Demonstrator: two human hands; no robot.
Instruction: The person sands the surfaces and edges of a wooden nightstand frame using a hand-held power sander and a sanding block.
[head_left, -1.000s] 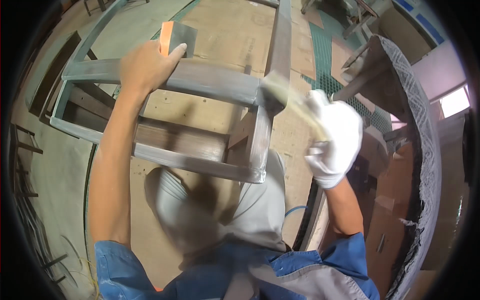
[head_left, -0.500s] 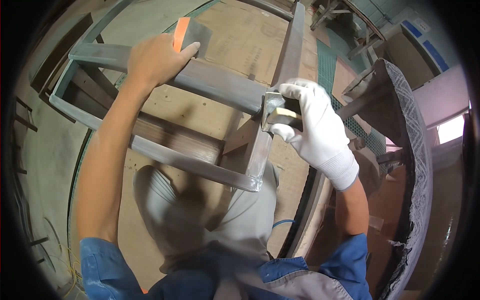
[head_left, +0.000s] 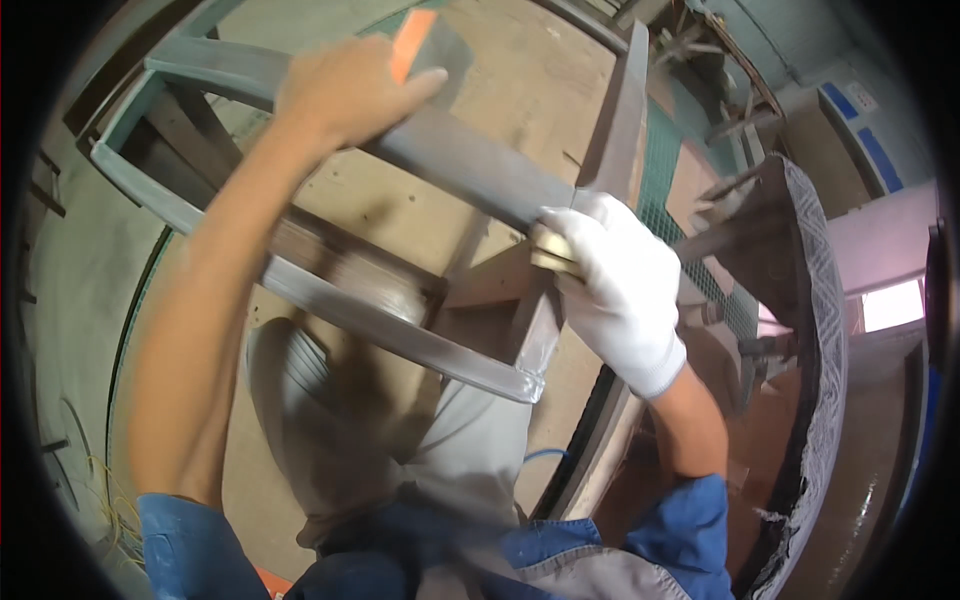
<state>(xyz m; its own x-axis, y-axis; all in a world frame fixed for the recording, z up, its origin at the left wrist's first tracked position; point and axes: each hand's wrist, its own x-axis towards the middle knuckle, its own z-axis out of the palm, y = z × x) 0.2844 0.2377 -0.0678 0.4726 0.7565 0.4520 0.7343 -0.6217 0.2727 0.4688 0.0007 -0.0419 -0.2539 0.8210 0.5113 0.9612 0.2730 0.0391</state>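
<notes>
Person here's got their knees (head_left: 468, 440) up close, then a chunky gray-brown frame (head_left: 455, 168) past them. Gloved right hand (head_left: 628, 295) is clamped on a pale pad (head_left: 550, 252) at its corner; farther out, bare left hand (head_left: 345, 90) is gripping an orange-and-gray block (head_left: 413, 45).

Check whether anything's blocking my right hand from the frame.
Nothing visible: your gloved right hand is right at the frame, gripping a pale yellow block. Your left hand, with an orange-edged block, is farther left along the frame.
</notes>
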